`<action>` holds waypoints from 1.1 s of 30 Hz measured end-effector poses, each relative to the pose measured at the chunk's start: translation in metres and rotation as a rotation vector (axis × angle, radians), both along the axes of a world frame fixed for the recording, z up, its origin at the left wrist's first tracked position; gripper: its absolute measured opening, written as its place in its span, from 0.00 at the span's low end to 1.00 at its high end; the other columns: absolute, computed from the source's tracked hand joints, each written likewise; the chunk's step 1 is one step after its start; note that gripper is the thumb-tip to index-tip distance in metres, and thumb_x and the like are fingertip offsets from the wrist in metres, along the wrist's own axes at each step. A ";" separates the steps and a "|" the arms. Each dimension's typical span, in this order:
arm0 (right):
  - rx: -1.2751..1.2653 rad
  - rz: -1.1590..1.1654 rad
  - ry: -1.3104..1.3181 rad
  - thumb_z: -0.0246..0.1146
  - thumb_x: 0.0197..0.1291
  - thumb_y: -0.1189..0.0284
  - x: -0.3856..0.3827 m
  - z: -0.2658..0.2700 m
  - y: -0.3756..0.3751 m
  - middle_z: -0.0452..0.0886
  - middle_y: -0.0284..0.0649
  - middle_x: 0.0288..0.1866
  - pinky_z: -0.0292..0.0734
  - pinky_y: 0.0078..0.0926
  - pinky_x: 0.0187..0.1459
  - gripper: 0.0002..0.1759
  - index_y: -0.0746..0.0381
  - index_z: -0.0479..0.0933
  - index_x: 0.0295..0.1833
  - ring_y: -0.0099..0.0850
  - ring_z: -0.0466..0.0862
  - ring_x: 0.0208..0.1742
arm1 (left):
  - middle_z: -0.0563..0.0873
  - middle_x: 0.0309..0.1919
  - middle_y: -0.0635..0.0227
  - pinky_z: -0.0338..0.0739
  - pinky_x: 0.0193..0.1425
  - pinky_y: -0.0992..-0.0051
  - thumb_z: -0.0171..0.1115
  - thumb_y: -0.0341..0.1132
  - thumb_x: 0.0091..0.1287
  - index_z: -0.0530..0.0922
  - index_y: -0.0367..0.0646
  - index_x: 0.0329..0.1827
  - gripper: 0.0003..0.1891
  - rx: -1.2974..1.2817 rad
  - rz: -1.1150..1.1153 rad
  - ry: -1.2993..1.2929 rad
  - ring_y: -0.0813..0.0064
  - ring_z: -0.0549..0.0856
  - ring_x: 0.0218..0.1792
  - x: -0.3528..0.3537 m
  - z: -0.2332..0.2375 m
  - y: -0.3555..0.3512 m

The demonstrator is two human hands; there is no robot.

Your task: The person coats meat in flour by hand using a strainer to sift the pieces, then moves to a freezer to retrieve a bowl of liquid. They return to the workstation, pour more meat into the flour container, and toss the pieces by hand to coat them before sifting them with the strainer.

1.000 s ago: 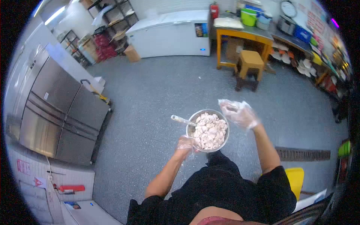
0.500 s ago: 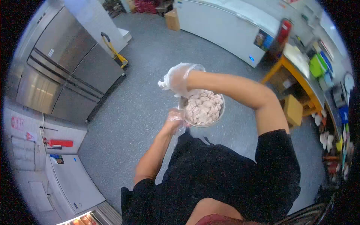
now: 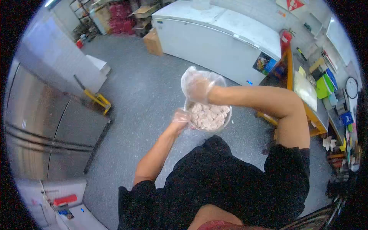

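A round metal-looking bowl (image 3: 229, 120) full of pale, lumpy chunks, which look like raw floured meat (image 3: 209, 118), is held in front of my body above the floor. On its left side, my left hand (image 3: 181, 118) in a clear plastic glove is closed round the rim. My right hand (image 3: 199, 85), in a loose, puffed-out plastic glove, is at the far left edge of the bowl. It covers that part of the rim, and its fingers are blurred inside the glove. My right forearm crosses over the bowl's far side.
A long white chest freezer (image 3: 207, 38) stands ahead, with a cardboard box (image 3: 153, 42) at its left end. Steel fridge doors (image 3: 73, 134) and a yellow-framed trolley (image 3: 97, 100) are on the left. An orange-legged worktable (image 3: 321, 115) with stacked items runs along the right.
The view has shifted: the chest freezer appears nearer and the steel fridge has slid lower left. Both hands stay at the bowl, and the right glove looks more puffed out.
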State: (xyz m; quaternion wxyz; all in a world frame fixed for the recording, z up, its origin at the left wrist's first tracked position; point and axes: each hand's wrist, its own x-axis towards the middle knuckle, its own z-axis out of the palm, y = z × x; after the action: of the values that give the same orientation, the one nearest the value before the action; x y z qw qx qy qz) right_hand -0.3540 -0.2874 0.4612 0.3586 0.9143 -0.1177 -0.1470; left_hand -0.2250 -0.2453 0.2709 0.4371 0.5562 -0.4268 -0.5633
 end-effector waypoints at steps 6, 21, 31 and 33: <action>-0.006 0.151 -0.357 0.65 0.49 0.70 -0.067 -0.023 -0.006 0.80 0.39 0.36 0.73 0.29 0.46 0.04 0.58 0.82 0.31 0.30 0.81 0.43 | 0.85 0.39 0.56 0.88 0.30 0.68 0.60 0.31 0.65 0.79 0.33 0.44 0.10 -0.015 0.180 0.209 0.65 0.87 0.35 -0.012 0.002 0.027; 0.006 0.005 -0.644 0.62 0.51 0.64 -0.114 -0.061 0.036 0.77 0.40 0.43 0.69 0.44 0.46 0.15 0.57 0.78 0.44 0.34 0.74 0.49 | 0.82 0.41 0.57 0.87 0.26 0.67 0.60 0.29 0.65 0.75 0.34 0.48 0.11 0.001 0.222 0.198 0.63 0.85 0.36 -0.010 -0.020 0.014; -0.098 -0.655 -0.826 0.57 0.56 0.69 -0.137 -0.091 0.103 0.81 0.35 0.39 0.71 0.34 0.41 0.15 0.58 0.79 0.49 0.33 0.78 0.45 | 0.82 0.39 0.53 0.87 0.27 0.64 0.59 0.25 0.63 0.77 0.29 0.43 0.09 0.016 0.220 0.139 0.61 0.85 0.34 -0.026 0.006 0.030; -0.020 -0.791 -0.746 0.58 0.56 0.69 -0.128 -0.088 0.127 0.83 0.38 0.39 0.75 0.37 0.43 0.13 0.57 0.80 0.46 0.35 0.80 0.47 | 0.82 0.40 0.51 0.87 0.29 0.61 0.59 0.24 0.61 0.77 0.29 0.43 0.09 -0.072 0.114 0.179 0.59 0.86 0.35 -0.017 -0.007 0.033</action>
State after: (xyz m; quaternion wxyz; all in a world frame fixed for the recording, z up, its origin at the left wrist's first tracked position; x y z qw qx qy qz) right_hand -0.4815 -0.1604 0.3732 0.2183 0.7870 -0.5734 0.0649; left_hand -0.2416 -0.2122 0.2639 0.5247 0.5111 -0.3737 -0.5690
